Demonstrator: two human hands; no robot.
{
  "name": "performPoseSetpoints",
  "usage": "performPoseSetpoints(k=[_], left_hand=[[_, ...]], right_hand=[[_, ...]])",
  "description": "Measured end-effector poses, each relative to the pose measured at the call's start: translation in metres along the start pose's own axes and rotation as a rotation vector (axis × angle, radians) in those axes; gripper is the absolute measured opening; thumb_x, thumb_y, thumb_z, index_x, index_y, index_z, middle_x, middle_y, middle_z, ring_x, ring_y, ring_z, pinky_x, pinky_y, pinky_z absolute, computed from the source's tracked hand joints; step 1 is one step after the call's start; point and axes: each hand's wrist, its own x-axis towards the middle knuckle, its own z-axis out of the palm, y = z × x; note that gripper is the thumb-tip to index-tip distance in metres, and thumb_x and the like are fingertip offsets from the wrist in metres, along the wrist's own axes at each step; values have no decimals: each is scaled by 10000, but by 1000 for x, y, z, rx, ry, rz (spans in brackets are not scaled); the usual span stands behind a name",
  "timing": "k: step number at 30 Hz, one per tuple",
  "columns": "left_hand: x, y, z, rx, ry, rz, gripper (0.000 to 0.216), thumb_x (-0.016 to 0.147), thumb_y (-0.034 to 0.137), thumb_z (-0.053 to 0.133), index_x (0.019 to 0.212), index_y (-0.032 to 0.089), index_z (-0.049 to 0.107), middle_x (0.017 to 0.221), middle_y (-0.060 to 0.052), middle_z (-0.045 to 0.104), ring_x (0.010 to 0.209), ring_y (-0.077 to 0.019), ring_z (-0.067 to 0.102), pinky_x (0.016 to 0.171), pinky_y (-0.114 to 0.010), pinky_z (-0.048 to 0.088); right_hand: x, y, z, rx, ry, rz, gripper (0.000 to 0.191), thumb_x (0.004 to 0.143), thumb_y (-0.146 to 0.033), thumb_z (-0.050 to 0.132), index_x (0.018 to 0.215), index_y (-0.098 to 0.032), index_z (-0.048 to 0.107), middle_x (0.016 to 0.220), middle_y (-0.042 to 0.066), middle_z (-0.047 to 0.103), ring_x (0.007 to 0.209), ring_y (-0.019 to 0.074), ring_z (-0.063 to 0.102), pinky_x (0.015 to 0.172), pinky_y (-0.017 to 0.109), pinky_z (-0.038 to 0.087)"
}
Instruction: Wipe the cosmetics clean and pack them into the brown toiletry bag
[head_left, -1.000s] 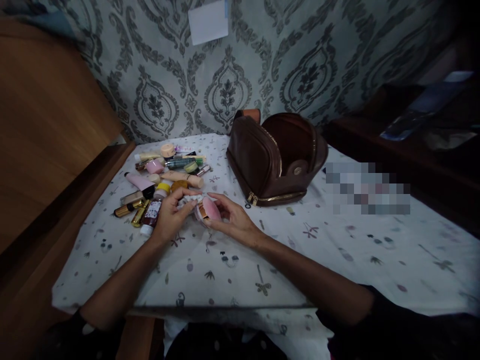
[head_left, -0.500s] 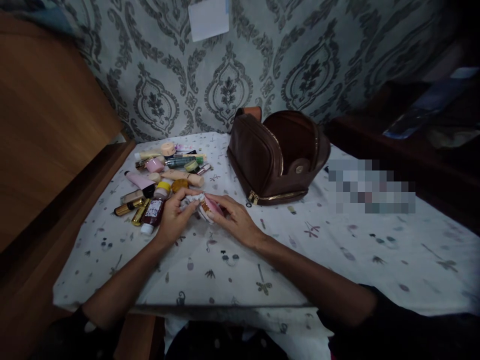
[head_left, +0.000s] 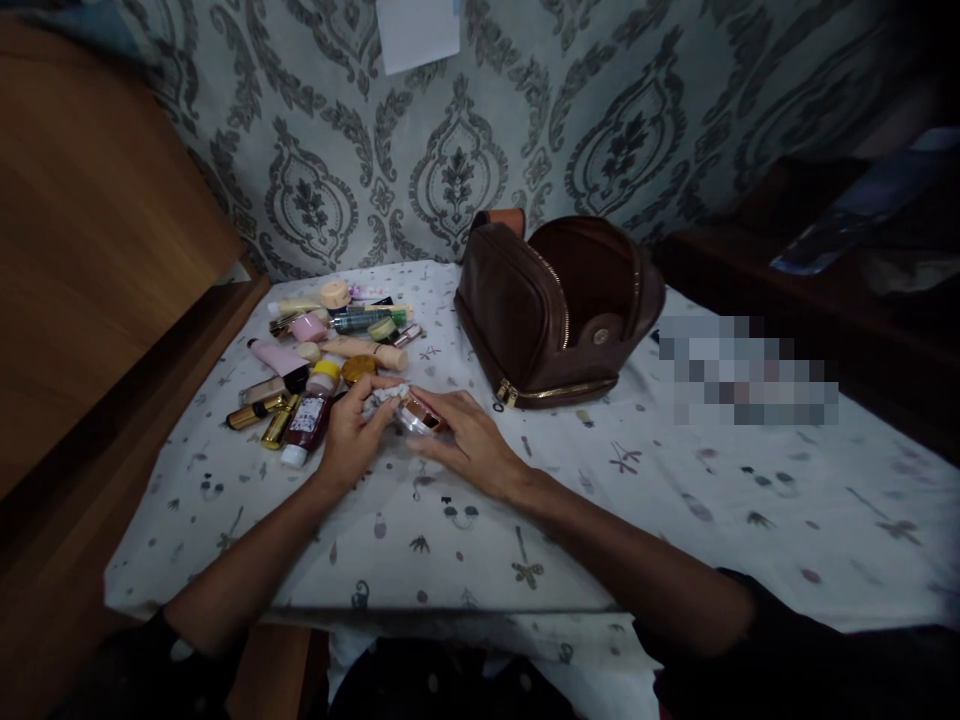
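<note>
My left hand is closed around a crumpled white tissue or cloth, pressed to the left side of a small makeup compact. Brown pans and a clear, shiny part show on the compact. Curled behind the compact's right side are the fingers of my right hand, supporting it; the right thumb is lifted off and slightly blurred. Just left of my left hand lies a dark red bottle with a white cap. An amber round jar sits beyond my left fingers.
A brown zippered bag stands open at the back. Several cosmetic tubes and jars, including a peach tube and a pink jar, cluster at left on the printed tablecloth. A wooden panel borders the left; a blurred patch lies right.
The compact has turned, so its brown pans show more and the pink side less. My right thumb has come away from it. My left hand stays nearly in place.
</note>
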Motion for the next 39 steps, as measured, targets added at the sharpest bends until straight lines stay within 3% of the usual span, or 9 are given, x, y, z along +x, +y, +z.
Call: performPoseSetpoints(k=[2,4,9,12,18,26,34,36,39], left_hand=[[0,-1,0,10,2,-4,154,870,347,631,947,217,662,978,-29,717,973,-219,649,902,-329,475],[1,-1,0,19,9,23,151,865,345,639,942,218,668,998,-36,704,997,-227,636,930,-344,461],[2,-1,0,85,58,93,104,831,316,675,885,231,698,912,-30,648,941,-223,598,893,-344,451],[2,-3,0,91,51,69,99,822,310,680,872,227,704,865,-22,641,898,-217,587,853,-328,446],[1,-6,0,63,27,37,89,821,293,683,868,222,708,865,-15,643,874,-210,592,834,-315,437],[-2,4,2,106,26,116,93,837,300,676,904,239,700,909,-22,643,930,-218,587,869,-331,454],[0,3,-1,141,16,138,101,861,304,655,912,227,697,903,-26,644,916,-217,593,867,-336,457],[1,1,-1,154,12,138,100,861,295,654,921,224,693,905,-24,651,916,-214,595,863,-336,460],[2,-3,-2,165,24,151,98,851,282,661,920,217,689,900,-20,652,909,-208,596,851,-332,466]], right_hand=[[-1,2,3,-34,-9,-9,718,805,-379,722,1456,-242,454,1280,97,628,1134,296,535,969,463,447],[-2,1,4,-46,7,12,696,798,-235,680,1450,-230,436,1249,103,624,1116,279,542,942,433,459],[-3,-6,3,-40,47,121,361,808,-166,583,1165,-219,568,980,56,623,921,225,576,808,344,471],[-3,-6,2,-56,74,75,253,797,-153,591,1041,-220,599,889,37,613,855,212,565,771,320,458],[0,-2,3,-97,164,27,304,779,-163,634,1073,-232,669,888,46,602,847,215,594,765,328,479],[-1,-5,5,-284,150,85,323,784,-229,646,1106,-236,674,917,61,609,885,243,597,767,341,490],[-2,-1,7,-190,121,119,691,699,-162,625,1363,-191,435,1076,98,627,998,273,588,871,399,480],[-3,0,7,-162,130,128,649,690,-145,614,1317,-176,446,1067,100,624,985,263,589,839,385,484],[-3,0,6,-153,155,101,399,729,-147,596,1122,-180,536,1017,88,627,946,246,591,808,363,481]])
